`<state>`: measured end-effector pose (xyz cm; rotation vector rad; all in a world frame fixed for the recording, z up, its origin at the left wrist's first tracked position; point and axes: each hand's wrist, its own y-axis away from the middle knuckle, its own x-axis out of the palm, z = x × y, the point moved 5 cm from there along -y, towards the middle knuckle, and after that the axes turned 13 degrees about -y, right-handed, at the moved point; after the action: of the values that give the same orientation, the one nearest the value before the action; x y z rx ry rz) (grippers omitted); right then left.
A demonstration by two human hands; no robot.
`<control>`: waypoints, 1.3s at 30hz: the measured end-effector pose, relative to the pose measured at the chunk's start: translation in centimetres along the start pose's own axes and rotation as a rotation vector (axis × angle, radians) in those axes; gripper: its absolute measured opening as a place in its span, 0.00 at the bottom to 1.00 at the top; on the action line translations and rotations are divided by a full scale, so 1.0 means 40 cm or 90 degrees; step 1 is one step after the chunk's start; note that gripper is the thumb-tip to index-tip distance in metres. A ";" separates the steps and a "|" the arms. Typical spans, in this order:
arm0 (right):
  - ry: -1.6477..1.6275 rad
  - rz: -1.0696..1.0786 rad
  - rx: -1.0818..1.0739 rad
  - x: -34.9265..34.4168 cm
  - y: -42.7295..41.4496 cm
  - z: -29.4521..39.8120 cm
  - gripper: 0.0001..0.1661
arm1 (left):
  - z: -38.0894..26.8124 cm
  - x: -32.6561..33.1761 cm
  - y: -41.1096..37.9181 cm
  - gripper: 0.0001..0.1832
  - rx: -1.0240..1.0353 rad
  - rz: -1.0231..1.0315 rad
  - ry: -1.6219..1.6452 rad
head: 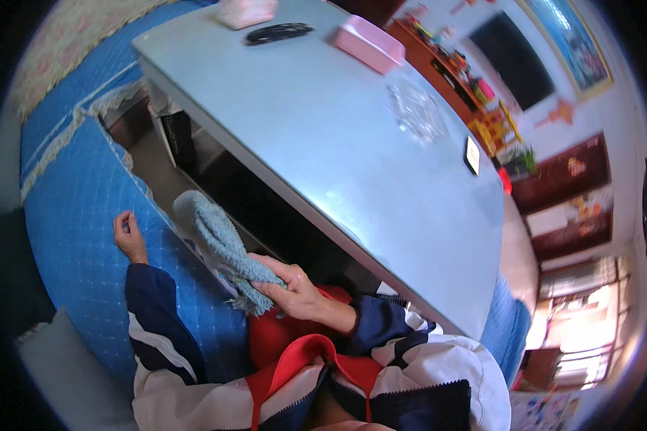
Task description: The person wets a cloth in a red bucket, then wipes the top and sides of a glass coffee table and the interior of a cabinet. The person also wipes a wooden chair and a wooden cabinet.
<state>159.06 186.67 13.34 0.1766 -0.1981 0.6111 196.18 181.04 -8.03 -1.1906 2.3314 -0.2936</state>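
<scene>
A bunched grey-blue terry cloth (210, 231) is in the grip of my right hand (299, 293), which holds its near end with thumb and fingers. The cloth's far end sticks out over the gap between the sofa and the table. My left hand (129, 237) rests on the blue quilted sofa cover (81, 231), its fingers loosely curled and nothing visible in them. Just beyond my right hand runs the near edge of a pale, glossy table (280, 118).
On the tabletop are a pink plastic basket (369, 46), a blurred black object (279, 33), a pale pink box (246, 13), a clear glass dish (418, 110) and a phone (472, 155). A dark shelf space lies under the table. A grey cushion (70, 372) sits at lower left.
</scene>
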 end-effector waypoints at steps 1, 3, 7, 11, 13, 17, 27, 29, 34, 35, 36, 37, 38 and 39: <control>0.004 0.012 -0.029 -0.012 0.037 -0.012 0.26 | 0.051 0.020 -0.005 0.06 -0.001 0.004 0.056; 0.011 0.043 -0.056 0.007 0.098 0.013 0.28 | 0.163 -0.003 0.015 0.08 -0.181 0.053 0.108; 0.007 0.059 -0.199 -0.013 0.234 0.068 0.28 | -0.089 0.012 0.240 0.16 -0.415 0.161 0.304; -0.005 0.085 -0.293 -0.069 0.333 0.093 0.27 | -0.299 0.105 0.502 0.18 -0.436 0.317 0.408; -0.026 0.082 -0.352 -0.091 0.374 0.122 0.28 | -0.398 0.110 0.583 0.18 -0.414 0.382 0.399; -0.011 0.102 -0.351 -0.128 0.381 0.134 0.29 | -0.587 0.032 0.645 0.17 -0.283 0.478 0.311; -0.166 0.195 -0.283 -0.251 0.312 0.157 0.32 | -1.032 0.151 0.377 0.15 0.280 0.207 0.126; -0.234 0.191 -0.281 -0.275 0.316 0.163 0.33 | -1.097 0.215 0.351 0.13 0.318 0.201 0.208; -0.396 0.129 -0.292 -0.369 0.361 0.205 0.33 | -1.180 0.327 0.366 0.15 -0.083 0.836 0.131; -0.378 0.076 -0.284 -0.398 0.390 0.204 0.33 | -1.196 0.370 0.423 0.15 -0.119 0.889 0.206; -0.365 0.058 -0.267 -0.425 0.398 0.222 0.32 | -1.220 0.370 0.459 0.16 -0.161 0.918 0.241; -0.356 0.047 -0.245 -0.444 0.426 0.241 0.32 | -1.236 0.363 0.509 0.16 -0.211 0.938 0.275; -0.342 0.032 -0.225 -0.458 0.452 0.259 0.32 | -1.259 0.366 0.547 0.17 -0.251 0.960 0.308; -0.341 0.005 -0.228 -0.472 0.477 0.285 0.31 | -1.292 0.370 0.574 0.17 -0.286 0.976 0.336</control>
<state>131.29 189.11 21.92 -0.0118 -0.8198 0.5169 145.84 180.97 21.67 0.8592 3.0717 0.5395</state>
